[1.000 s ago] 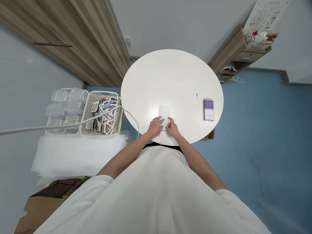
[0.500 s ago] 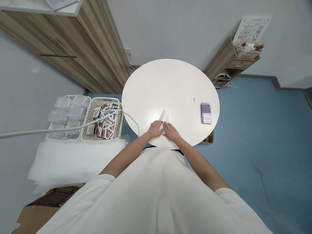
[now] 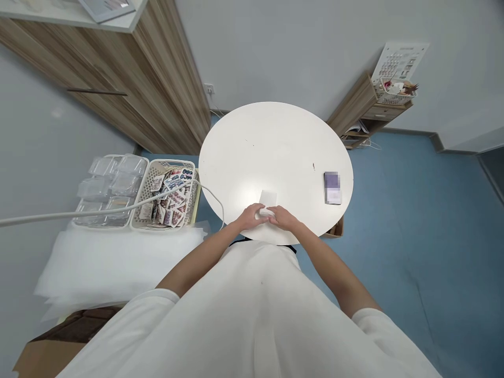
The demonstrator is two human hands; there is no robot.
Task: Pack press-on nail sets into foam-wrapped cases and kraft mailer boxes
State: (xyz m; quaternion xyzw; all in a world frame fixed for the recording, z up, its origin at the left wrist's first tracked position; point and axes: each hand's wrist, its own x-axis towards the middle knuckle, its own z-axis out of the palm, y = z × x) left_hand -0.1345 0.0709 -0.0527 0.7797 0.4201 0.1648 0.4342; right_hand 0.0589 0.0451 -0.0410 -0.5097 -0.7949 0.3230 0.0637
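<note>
At the near edge of the white oval table lies a white rectangular packet, its exact kind not clear. My left hand is closed on its near left side, while my right hand grips the near right side. Fingers of both hands almost meet over its near end and hide part of it. A small purple and pale stack, partly pixelated, rests on the table to the right of my hands.
On the left stand a basket of small printed packets and another of clear plastic boxes. White sheets are piled before them. A white cable passes over the baskets to the table. A wooden cabinet stands behind.
The white packet has gone from a narrow, raised, tilted shape to a flatter rectangle. My hands have moved slightly apart to its sides. The view has shifted a little.
</note>
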